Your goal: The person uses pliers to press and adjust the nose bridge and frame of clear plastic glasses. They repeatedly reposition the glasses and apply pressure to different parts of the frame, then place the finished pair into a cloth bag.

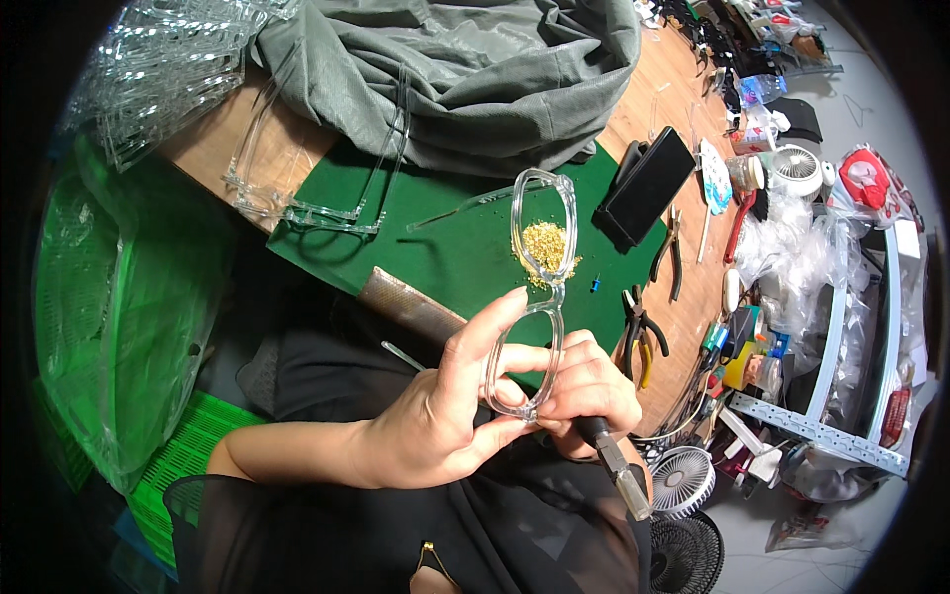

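Observation:
A clear plastic eyeglass frame stands tilted in front of me, one lens rim above the other. My left hand grips the lower rim, its index finger and thumb along the side. Close against that same end is my right hand, fingers curled round a slim black and silver pen-shaped tool that points down to the right. Behind the upper rim, a heap of tiny gold-coloured metal parts lies on the green mat. A clear temple arm extends left from near that rim; whether it is joined cannot be told.
More clear frames rest at the mat's left, with a big stack beyond. Grey cloth covers the back. Rightward are a phone, pliers, a metal shelf and small fans. A green crate stands left.

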`<state>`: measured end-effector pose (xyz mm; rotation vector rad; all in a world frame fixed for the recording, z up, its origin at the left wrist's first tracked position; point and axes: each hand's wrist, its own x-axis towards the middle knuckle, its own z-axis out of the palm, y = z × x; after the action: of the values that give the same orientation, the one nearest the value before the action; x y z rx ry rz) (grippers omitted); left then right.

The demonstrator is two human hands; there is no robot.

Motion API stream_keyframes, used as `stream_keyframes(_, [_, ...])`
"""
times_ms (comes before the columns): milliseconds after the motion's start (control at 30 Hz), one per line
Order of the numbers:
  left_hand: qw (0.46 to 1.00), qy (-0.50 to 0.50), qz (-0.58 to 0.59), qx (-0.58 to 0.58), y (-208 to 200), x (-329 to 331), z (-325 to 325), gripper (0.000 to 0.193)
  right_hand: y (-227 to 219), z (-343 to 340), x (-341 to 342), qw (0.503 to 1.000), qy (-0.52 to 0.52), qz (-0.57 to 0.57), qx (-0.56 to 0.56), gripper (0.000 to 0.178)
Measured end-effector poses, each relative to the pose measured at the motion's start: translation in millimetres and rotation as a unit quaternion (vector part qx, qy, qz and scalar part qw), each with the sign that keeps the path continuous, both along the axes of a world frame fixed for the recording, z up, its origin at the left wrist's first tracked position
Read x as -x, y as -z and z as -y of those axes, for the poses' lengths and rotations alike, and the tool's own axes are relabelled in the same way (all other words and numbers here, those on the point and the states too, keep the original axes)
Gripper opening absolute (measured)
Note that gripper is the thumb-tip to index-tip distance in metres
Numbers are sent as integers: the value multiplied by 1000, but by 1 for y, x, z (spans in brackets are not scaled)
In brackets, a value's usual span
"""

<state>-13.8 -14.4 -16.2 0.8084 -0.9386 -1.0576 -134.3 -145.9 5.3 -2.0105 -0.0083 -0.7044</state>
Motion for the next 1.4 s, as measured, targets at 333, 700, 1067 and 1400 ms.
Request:
stream_keyframes(333, [989,-39,138,27,-2,-1,0,90,-1,-3,-1,1000,10,-23,18,18])
stream_keyframes(700, [994,-36,98,26,0,1,-1,91,2,-5,0,1000,5,-5,-12,16])
stream_keyframes(1067, [997,-20,75,23,-1,-2,1,92,0,-5,1,1000,7,-21,-14,16])
stream_keyframes(1400, [995,-15,92,21,1,-2,0,91,3,-7,2,1000,14,-21,3,20])
